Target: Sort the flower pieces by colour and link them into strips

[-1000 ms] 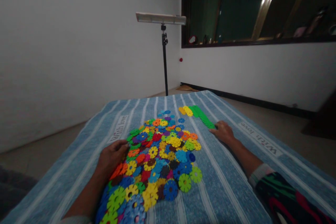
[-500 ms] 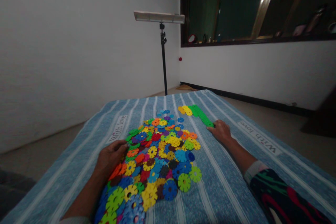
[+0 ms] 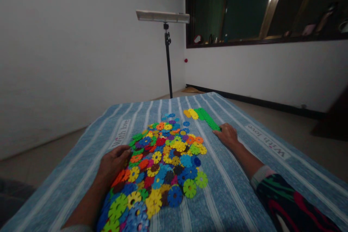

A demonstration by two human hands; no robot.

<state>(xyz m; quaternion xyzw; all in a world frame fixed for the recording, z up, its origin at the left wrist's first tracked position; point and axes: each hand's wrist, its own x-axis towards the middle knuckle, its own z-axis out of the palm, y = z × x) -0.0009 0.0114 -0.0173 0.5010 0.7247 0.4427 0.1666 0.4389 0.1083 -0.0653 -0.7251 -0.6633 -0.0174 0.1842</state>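
My right hand (image 3: 227,136) is closed with thumb and fingertips at the near end of a row of green flower-shaped plastic discs (image 3: 209,119). The row lies on the striped cloth, and yellow discs (image 3: 193,113) adjoin its far left end. My left hand (image 3: 115,161) rests at the left edge of a large pile of notched plastic discs (image 3: 157,157) in many colours. Its fingers are curled together beside some green discs (image 3: 136,144); what they hold, if anything, is hidden.
A blue and white striped cloth (image 3: 231,177) covers the table. Loose blue discs (image 3: 186,124) lie between pile and row. Behind the table stands a lamp (image 3: 163,16) on a black pole (image 3: 168,61). Small items line the window sill (image 3: 231,44).
The whole view has shifted very slightly. Both hands stay in nearly the same places, with the pile and the green row looking the same.
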